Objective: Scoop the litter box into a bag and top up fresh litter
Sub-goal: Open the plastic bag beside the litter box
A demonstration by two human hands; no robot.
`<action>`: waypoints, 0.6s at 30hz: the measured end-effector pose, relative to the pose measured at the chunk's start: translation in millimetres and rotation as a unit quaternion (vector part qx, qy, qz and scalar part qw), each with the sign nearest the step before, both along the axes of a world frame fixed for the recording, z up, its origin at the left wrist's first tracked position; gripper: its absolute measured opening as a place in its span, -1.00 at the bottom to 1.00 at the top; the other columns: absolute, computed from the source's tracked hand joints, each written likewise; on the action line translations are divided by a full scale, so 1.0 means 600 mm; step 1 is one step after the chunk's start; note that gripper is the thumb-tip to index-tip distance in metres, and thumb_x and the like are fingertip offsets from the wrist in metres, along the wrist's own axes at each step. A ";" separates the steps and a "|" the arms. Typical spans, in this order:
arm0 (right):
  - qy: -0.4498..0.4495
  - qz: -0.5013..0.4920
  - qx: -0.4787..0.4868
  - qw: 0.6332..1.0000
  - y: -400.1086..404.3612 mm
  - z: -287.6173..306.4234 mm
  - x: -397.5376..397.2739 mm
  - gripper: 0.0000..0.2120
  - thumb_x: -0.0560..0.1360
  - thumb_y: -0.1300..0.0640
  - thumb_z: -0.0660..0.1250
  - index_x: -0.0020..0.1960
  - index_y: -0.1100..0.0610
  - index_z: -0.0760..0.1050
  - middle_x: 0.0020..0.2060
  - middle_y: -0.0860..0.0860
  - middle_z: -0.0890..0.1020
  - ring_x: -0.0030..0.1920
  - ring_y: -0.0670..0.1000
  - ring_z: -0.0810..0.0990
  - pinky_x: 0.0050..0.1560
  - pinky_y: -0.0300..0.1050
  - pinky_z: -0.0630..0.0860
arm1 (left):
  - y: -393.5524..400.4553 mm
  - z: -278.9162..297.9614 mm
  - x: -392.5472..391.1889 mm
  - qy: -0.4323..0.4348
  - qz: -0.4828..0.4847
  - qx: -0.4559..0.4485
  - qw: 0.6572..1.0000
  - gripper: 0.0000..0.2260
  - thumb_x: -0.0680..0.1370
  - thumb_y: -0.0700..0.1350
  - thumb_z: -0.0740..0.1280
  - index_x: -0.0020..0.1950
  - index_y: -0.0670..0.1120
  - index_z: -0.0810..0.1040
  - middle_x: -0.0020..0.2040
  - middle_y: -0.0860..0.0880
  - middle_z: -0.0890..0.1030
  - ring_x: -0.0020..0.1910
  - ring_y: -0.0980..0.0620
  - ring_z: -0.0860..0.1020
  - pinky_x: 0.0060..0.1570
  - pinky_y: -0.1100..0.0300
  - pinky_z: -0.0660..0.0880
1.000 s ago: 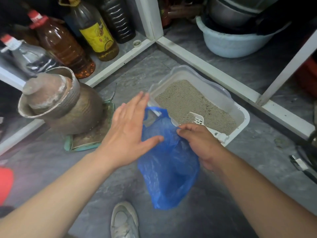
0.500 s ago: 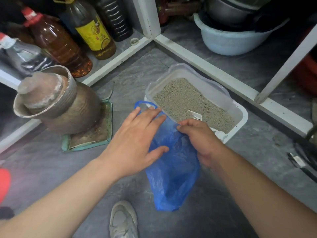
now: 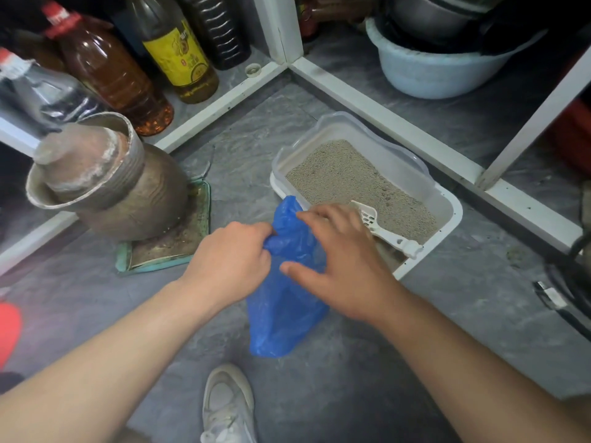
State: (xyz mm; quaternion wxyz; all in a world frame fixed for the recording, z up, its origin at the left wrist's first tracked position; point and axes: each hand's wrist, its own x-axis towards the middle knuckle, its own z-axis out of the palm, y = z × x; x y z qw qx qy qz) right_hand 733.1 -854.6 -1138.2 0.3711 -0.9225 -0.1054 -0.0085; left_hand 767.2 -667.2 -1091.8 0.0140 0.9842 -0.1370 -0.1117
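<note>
On a grey stone-look kitchen floor (image 3: 256,123), a person's left hand (image 3: 233,257) pinches the gathered mouth of a thin, crinkled blue plastic bag (image 3: 281,308) while the right hand (image 3: 345,266), fingers spread, presses its other side, apparently to work it open for scooping. Just beyond, the white rectangular plastic litter box (image 3: 447,219) holds grainy beige litter (image 3: 345,180) and a slotted white plastic scoop (image 3: 380,230).

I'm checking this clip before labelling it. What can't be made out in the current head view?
- Blue bag: whether its mouth is open, bunched under the left hand and right hand.
- Scoop: its front edge, behind the right hand.
- Litter box: clumps in the litter, too small to tell.
- Blue basin: top cut off by the frame edge.
</note>
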 end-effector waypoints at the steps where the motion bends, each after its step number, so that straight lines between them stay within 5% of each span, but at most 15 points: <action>1: 0.005 0.000 -0.044 0.999 0.006 -0.009 -0.005 -0.34 0.41 -0.19 0.36 0.44 0.03 0.37 0.36 0.02 0.40 0.42 0.10 0.28 0.42 0.09 0.28 | -0.001 0.001 0.001 0.012 0.015 -0.009 1.000 -0.66 0.45 -0.13 0.16 0.15 0.11 0.54 -0.03 -0.12 0.67 -0.02 -0.26 0.60 -0.08 -0.04 0.56; 4: -0.005 -0.068 -0.127 0.990 0.008 -0.032 -0.012 -0.46 0.37 0.19 0.43 0.34 0.08 0.44 0.28 0.11 0.47 0.28 0.19 0.41 0.25 0.13 0.42 | 0.003 0.003 0.005 0.042 0.048 -0.012 0.998 -0.73 0.43 -0.13 0.15 0.04 0.07 0.54 -0.09 -0.12 0.63 -0.09 -0.25 0.58 -0.12 -0.04 0.56; 7: -0.045 -0.142 -0.112 0.982 0.001 -0.024 -0.007 -0.57 0.35 0.33 0.42 0.20 0.14 0.51 0.15 0.12 0.49 0.10 0.17 0.46 0.07 0.06 0.46 | 0.014 0.001 0.009 0.038 0.050 0.008 0.998 -0.76 0.39 -0.11 0.12 -0.04 0.03 0.51 -0.12 -0.13 0.61 -0.11 -0.26 0.57 -0.13 -0.04 0.56; 10: -0.084 -0.034 0.013 0.996 0.019 0.006 -0.008 -0.70 0.40 0.37 0.30 0.11 0.17 0.50 0.05 0.13 0.49 -0.01 0.17 0.51 -0.06 0.08 0.52 | 0.012 -0.001 0.007 0.039 0.062 0.011 0.997 -0.90 0.42 -0.13 0.16 -0.15 -0.02 0.45 -0.18 -0.14 0.57 -0.16 -0.27 0.55 -0.19 -0.02 0.53; 13: -0.102 0.100 -0.009 0.990 0.053 0.002 -0.025 -0.81 0.33 0.39 0.24 -0.11 0.21 0.52 -0.17 0.16 0.55 -0.24 0.17 0.55 -0.24 -0.04 0.37 | 0.000 0.001 0.006 0.051 0.065 -0.006 0.997 -0.94 0.43 -0.17 0.17 -0.22 -0.05 0.41 -0.22 -0.13 0.55 -0.20 -0.26 0.53 -0.23 -0.03 0.52; 18: 0.117 0.055 -0.117 0.985 0.037 -0.025 -0.035 -0.79 0.51 0.08 0.29 0.12 0.11 0.48 0.07 0.09 0.58 0.11 0.16 0.57 0.01 0.00 0.42 | -0.015 0.008 0.002 0.101 0.039 -0.079 0.991 -0.91 0.40 -0.19 0.14 -0.21 -0.09 0.43 -0.30 -0.15 0.56 -0.36 -0.19 0.58 -0.29 -0.05 0.56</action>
